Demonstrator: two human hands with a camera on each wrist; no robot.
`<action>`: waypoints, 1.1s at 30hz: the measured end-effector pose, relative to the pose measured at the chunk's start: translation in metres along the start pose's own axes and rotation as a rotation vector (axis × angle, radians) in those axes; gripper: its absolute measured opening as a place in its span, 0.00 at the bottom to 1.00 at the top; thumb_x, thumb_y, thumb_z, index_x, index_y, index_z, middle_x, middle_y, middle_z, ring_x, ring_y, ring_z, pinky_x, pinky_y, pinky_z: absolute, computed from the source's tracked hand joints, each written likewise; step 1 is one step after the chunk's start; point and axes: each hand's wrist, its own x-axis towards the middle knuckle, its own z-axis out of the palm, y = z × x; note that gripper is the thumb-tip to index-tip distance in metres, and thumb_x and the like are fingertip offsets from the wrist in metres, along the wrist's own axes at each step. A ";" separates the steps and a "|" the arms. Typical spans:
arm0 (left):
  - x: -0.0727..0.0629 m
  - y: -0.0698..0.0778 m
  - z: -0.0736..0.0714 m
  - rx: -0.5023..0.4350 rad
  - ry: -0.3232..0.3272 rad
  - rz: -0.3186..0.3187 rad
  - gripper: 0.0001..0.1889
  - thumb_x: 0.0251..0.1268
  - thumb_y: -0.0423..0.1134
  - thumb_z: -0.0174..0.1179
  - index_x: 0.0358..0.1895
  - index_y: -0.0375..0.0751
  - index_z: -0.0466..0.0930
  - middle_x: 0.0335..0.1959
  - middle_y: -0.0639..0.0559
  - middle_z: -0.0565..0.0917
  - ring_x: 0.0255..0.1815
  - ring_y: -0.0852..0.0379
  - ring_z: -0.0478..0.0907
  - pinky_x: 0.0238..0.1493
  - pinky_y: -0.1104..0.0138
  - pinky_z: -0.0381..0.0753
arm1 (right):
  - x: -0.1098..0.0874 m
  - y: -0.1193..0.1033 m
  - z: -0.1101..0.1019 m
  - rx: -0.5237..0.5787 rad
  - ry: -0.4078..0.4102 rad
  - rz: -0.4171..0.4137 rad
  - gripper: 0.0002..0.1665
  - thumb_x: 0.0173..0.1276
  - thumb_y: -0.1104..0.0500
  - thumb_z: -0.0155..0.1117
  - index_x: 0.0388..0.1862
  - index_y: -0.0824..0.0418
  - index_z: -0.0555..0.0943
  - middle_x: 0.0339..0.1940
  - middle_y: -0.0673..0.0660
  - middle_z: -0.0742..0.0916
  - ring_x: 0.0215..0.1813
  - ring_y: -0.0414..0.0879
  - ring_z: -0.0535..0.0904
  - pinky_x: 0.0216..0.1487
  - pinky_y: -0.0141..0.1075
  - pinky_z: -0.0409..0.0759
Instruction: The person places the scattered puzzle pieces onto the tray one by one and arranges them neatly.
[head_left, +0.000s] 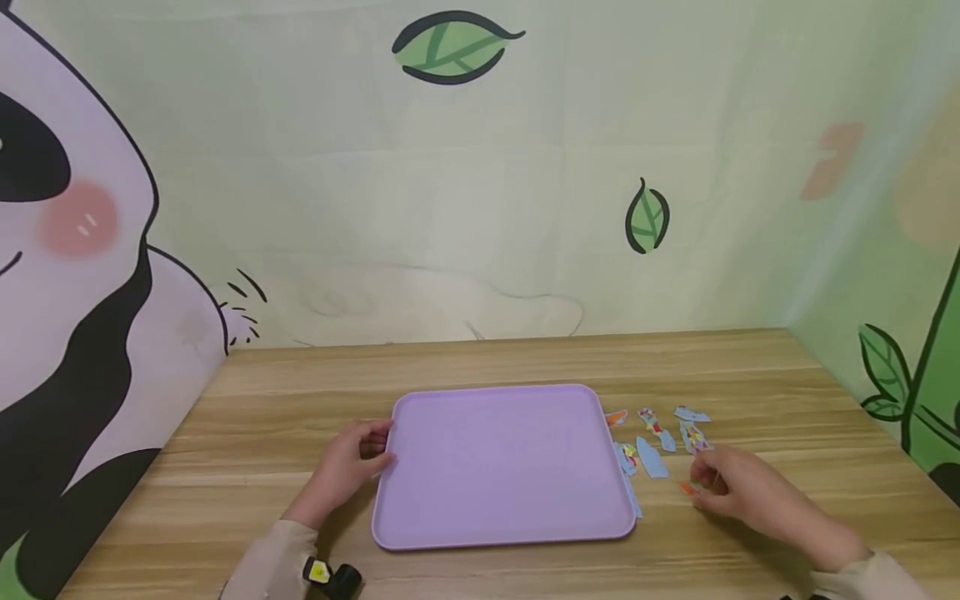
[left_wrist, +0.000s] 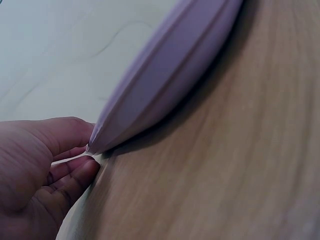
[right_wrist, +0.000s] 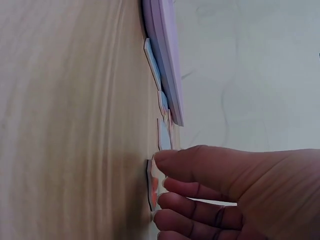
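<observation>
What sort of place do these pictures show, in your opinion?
Perhaps a children's play or activity corner: a cartoon panda and leaf drawings decorate the pale backdrop, and small, colourful, jigsaw-like pieces lie on the wooden table.

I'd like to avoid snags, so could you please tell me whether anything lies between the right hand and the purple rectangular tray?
Yes: between the right hand and the tray lies a flat, elongated light-blue piece; a narrow light-blue strip shows along the tray's right edge, and a small orange bit beside the hand.
</observation>
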 end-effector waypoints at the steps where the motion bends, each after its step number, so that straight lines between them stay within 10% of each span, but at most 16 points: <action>1: 0.000 -0.001 0.000 0.000 0.001 0.000 0.24 0.54 0.22 0.63 0.57 0.24 0.74 0.48 0.35 0.77 0.48 0.44 0.81 0.50 0.66 0.85 | 0.000 0.000 0.001 -0.005 0.003 0.001 0.12 0.51 0.58 0.74 0.29 0.57 0.78 0.25 0.44 0.78 0.29 0.29 0.69 0.27 0.27 0.72; 33: 0.000 -0.003 0.000 0.004 -0.004 0.013 0.24 0.55 0.23 0.64 0.57 0.25 0.74 0.48 0.35 0.78 0.47 0.44 0.81 0.50 0.65 0.85 | 0.001 -0.003 0.003 0.007 -0.013 0.035 0.10 0.51 0.63 0.70 0.29 0.55 0.77 0.23 0.42 0.78 0.28 0.28 0.68 0.28 0.27 0.71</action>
